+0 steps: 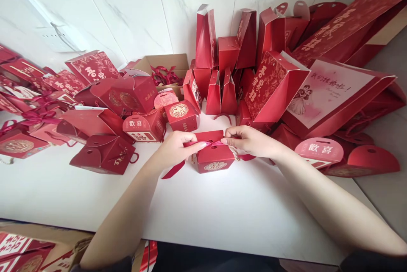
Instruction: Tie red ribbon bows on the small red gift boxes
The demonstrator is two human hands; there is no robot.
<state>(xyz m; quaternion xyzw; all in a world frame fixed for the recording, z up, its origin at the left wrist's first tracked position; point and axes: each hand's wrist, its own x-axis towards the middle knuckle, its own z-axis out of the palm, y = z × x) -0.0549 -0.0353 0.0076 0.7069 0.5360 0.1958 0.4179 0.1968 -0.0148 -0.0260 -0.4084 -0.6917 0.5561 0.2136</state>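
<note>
A small red gift box (215, 165) with a round gold emblem on its front stands on the white table before me. Dark pink ribbon (212, 142) crosses its top, pinched on both sides. My left hand (182, 148) is closed on the ribbon at the box's left, thumb laid along it; a loose ribbon tail hangs below this hand. On the right, the thumb and fingers of my right hand (241, 140) pinch the ribbon's other side. A beige tassel (235, 153) hangs at the box's right edge, partly behind my right hand.
Red gift boxes (103, 154) crowd the table's left, some tied with bows. Taller red boxes (206, 37) and bags are stacked at the back and right against the wall. A cardboard box (146, 65) holds ribbons at the back. Below the front-left edge sits another carton with red boxes (28, 251).
</note>
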